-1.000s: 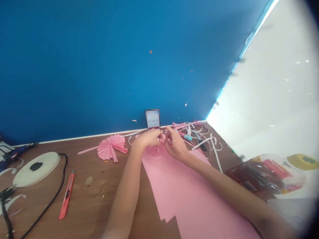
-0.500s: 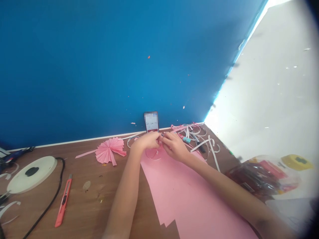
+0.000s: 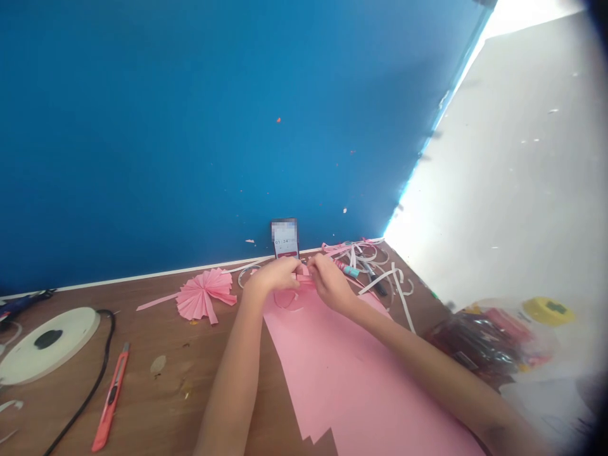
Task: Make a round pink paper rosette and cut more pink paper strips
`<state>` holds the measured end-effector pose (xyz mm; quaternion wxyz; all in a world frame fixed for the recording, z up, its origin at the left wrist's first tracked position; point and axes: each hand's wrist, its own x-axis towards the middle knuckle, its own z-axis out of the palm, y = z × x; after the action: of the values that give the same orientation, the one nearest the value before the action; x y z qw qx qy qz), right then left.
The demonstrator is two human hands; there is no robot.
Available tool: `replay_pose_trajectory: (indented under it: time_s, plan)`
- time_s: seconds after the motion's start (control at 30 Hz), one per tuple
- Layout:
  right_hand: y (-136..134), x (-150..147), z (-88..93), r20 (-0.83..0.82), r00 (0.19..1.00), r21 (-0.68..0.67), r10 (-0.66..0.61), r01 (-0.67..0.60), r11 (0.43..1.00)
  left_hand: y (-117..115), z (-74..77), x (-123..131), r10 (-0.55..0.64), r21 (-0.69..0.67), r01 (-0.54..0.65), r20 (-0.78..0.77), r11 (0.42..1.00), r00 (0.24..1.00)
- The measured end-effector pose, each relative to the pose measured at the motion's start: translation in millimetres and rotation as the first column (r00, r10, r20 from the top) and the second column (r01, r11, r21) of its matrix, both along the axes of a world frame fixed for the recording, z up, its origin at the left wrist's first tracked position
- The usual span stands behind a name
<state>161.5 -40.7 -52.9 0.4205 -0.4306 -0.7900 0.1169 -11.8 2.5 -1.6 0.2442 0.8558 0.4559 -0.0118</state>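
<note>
Between the fingertips of both hands is a small folded piece of pink paper (image 3: 304,277). My left hand (image 3: 279,274) pinches its left end, and my right hand (image 3: 329,282) closes on its right end with fingers curled. Under them lies a large pink paper sheet (image 3: 351,367) with a notched near edge. A thin curled pink offcut (image 3: 288,307) rests near the sheet's far end. Left of my left hand is a pleated pink paper fan (image 3: 202,296) with a strip sticking out to the left.
A phone (image 3: 285,235) showing a timer leans against the blue wall. Paper strips (image 3: 403,297) and a teal-ended tube (image 3: 350,272) lie at the right. On the left are a red box cutter (image 3: 113,396), a white disc (image 3: 71,342) and a black cord (image 3: 105,354). Plastic packaging (image 3: 489,335) is far right.
My hands have drawn slightly apart, and more of the folded pink paper shows between them. The whole view has shifted a little; the things on the table stay in place.
</note>
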Motion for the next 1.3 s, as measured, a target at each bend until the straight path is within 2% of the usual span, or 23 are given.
replay_pose_trajectory:
  time_s: [0.07, 0.1, 0.17, 0.23, 0.33, 0.4, 0.5, 0.6, 0.7, 0.8, 0.87, 0.93, 1.03, 1.13, 1.2, 1.3]
  plan:
    - [-1.4, 0.8, 6.6, -0.271, 0.962, -0.107, -0.032, 0.003, 0.994, 0.8, -0.4, -1.8, -0.008, -0.017, 0.008, 0.014, 1.0, 1.0]
    - [-2.0, 1.7, 10.6, -0.409, 0.91, -0.153, -0.064, 0.0, 0.988, 1.2, -0.6, -2.5, -0.021, -0.023, 0.022, 0.024, 0.999, 0.999]
    - [-2.5, 5.0, 19.3, -0.627, 0.766, -0.217, -0.141, 0.002, 0.976, 1.5, -1.0, -3.2, -0.045, -0.035, 0.046, 0.042, 0.998, 0.998]
    - [-1.3, 10.3, 27.3, -0.764, 0.612, -0.249, -0.203, 0.01, 0.969, 1.4, -1.1, -3.4, -0.05, -0.044, 0.053, 0.05, 0.998, 0.997]
    - [4.5, 20.7, 34.6, -0.876, 0.372, -0.324, -0.306, 0.014, 0.946, 0.7, -0.8, -3.4, -0.04, -0.056, 0.043, 0.044, 0.998, 0.998]
    - [10.6, 27.5, 35.7, -0.89, 0.243, -0.406, -0.386, -0.04, 0.913, 0.4, -0.8, -3.7, -0.025, -0.053, 0.027, 0.04, 0.998, 0.999]
    - [20.6, 36.1, 33.8, -0.872, 0.11, -0.483, -0.478, -0.028, 0.875, 0.6, -1.7, -5.0, -0.004, -0.033, 0.006, 0.045, 0.999, 0.999]
    - [28.5, 43.9, 31.7, -0.87, 0.042, -0.491, -0.491, 0.012, 0.871, 1.3, -3.0, -5.4, 0.012, -0.021, -0.011, 0.039, 1.0, 0.999]
    - [33.3, 51.4, 31.9, -0.901, 0.028, -0.428, -0.433, 0.106, 0.898, 0.9, -2.6, -3.4, 0.013, -0.019, -0.012, 0.028, 1.0, 1.0]
    - [35.5, 56.9, 33.9, -0.904, 0.038, -0.414, -0.427, 0.174, 0.893, -0.5, -0.5, -0.4, -0.001, -0.027, 0.002, 0.039, 1.0, 0.999]
    - [36.0, 59.2, 35.0, -0.897, 0.031, -0.43, -0.441, 0.178, 0.885, -1.4, 1.1, 0.9, 0.003, -0.035, -0.001, 0.04, 0.999, 0.999]
    - [36.2, 60.5, 34.7, -0.878, 0.052, -0.467, -0.476, 0.128, 0.875, -1.8, 2.1, 1.4, 0.012, -0.029, -0.011, 0.033, 1.0, 0.999]
    - [36.1, 60.2, 31.9, -0.811, 0.156, -0.565, -0.564, 0.042, 0.824, -1.5, 2.2, 0.9, 0.022, 0.002, -0.022, 0.031, 1.0, 0.999]
    - [33.9, 54.9, 29.2, -0.757, 0.233, -0.621, -0.61, 0.032, 0.783, -0.6, 1.3, 0.6, 0.033, 0.017, -0.034, 0.024, 0.999, 0.999]
    - [30.7, 48.0, 28.5, -0.75, 0.287, -0.623, -0.595, -0.008, 0.782, 0.7, 0.1, 0.5, 0.043, 0.023, -0.043, 0.027, 0.999, 0.999]
    - [25.1, 35.0, 27.5, -0.737, 0.426, -0.628, -0.525, -0.143, 0.765, 3.4, -2.8, 0.0, 0.035, 0.032, -0.037, 0.049, 0.999, 0.998]
